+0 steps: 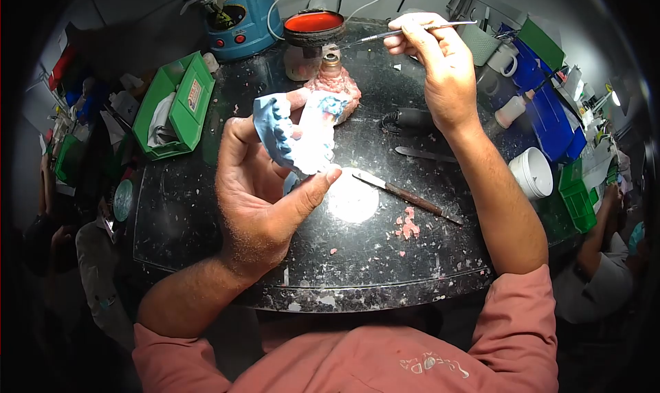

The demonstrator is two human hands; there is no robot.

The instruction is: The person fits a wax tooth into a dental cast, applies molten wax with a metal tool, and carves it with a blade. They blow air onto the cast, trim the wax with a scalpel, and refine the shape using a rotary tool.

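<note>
1. Green box [180,104] sits at the worktop [206,214]'s back-left corner.
2. Your left hand [265,187] has its fingers wrapped around the blue dental cast [295,135], held up over the worktop's middle.
3. Knife [405,195] lies flat right of centre.
4. Your right hand [440,63] pinches a thin metal tool [412,30] near the back edge.

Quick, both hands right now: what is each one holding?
Left hand: closed on the blue dental cast.
Right hand: closed on a thin metal tool, tip near the red bowl.

A knife [405,195] lies on the dark surface [206,214] just right of the left hand [265,194]. A green box [180,104] sits to its left. A white cup [533,173] stands beside the right forearm.
</note>
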